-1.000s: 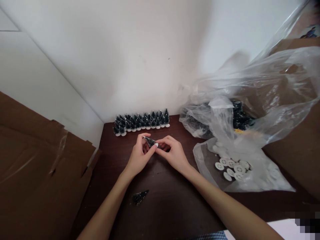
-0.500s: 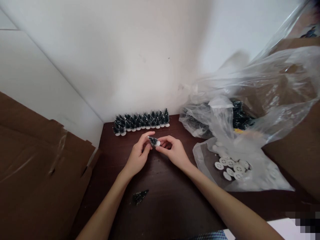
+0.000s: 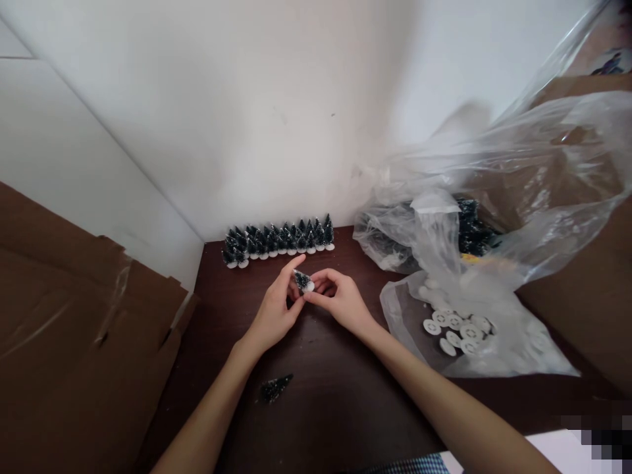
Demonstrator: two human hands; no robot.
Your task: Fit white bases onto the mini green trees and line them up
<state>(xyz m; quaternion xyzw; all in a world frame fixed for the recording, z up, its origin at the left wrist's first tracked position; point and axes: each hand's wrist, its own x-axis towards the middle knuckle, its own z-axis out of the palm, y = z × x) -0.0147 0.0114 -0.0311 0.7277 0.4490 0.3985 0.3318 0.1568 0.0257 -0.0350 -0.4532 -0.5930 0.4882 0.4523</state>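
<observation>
A miniature Christmas tree [image 3: 302, 280], dark green with white flecks and a round white base, is held tilted between my hands above the dark table. My right hand [image 3: 340, 301] pinches it at the white base with thumb and fingers. Around its other side curls my left hand [image 3: 276, 306], thumb close to the base and index finger stretched up past the tip. Some of the fingertips are hidden. Another small tree [image 3: 276, 388], no white base visible, lies on its side nearer to me. Beyond my hands, several based trees [image 3: 279, 240] stand in rows along the wall.
At right, a clear plastic bag [image 3: 538, 342] lies open with several white round bases [image 3: 471, 331] spilling out. Behind it a larger plastic bag [image 3: 434, 158] holds more dark trees. Cardboard boxes [image 3: 69, 316] flank the brown table [image 3: 326, 428].
The tree in my hands has shifted slightly down and tilted more upright. My left thumb has come in towards its base, and the left index finger has lifted a little.
</observation>
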